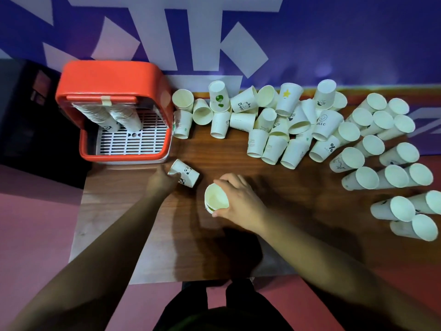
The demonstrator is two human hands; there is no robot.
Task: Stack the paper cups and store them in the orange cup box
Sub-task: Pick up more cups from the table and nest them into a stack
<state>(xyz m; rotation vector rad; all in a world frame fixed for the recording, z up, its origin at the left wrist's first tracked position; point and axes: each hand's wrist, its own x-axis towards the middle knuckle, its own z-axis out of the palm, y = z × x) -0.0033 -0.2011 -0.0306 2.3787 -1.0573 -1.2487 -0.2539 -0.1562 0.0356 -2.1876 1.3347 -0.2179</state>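
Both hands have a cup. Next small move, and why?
Probably bring the panda cup in the left hand over to the other cup in the right hand and nest them: each hand grips a single cup, and the box holds stacks.

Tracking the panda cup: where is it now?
Head view, left of centre: the left hand grips the panda cup just in front of the orange cup box.

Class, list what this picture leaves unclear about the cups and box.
Head view: cup count in the stacks inside the orange cup box, rims too small and blurred.
Head view: print on the cup in the right hand, mostly hidden by that hand.
Head view: far-right cup, cut by the frame edge.
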